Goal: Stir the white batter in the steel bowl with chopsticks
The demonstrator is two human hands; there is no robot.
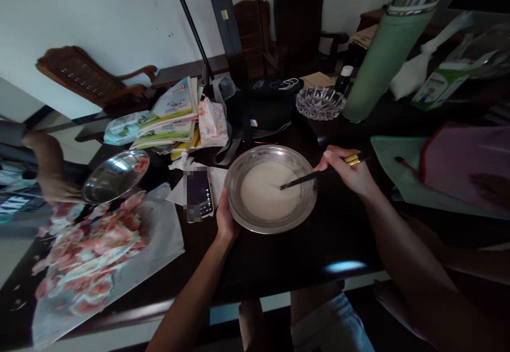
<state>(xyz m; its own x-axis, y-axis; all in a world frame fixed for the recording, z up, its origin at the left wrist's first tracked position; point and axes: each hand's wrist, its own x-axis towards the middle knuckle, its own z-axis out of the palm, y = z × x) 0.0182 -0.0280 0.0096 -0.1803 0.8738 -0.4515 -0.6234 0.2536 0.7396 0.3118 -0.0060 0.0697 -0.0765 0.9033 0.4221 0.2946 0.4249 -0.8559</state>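
A wide metal bowl stands on the dark table in front of me, with a milky, off-white liquid in it. My left hand grips the bowl's left rim, its thumb on the outer wall and the other fingers hidden below. Over the right rim, my right hand is closed around black chopsticks with gold bands near the top. Their tips dip into the liquid near the middle of the bowl. Left of the bowl, a phone lies on white paper, partly blurred out.
At left, a co-worker's hand is by pinkish scraps on a plastic sheet and a tilted metal bowl. Books, a tissue pack, a glass dish and a tall green flask stand behind.
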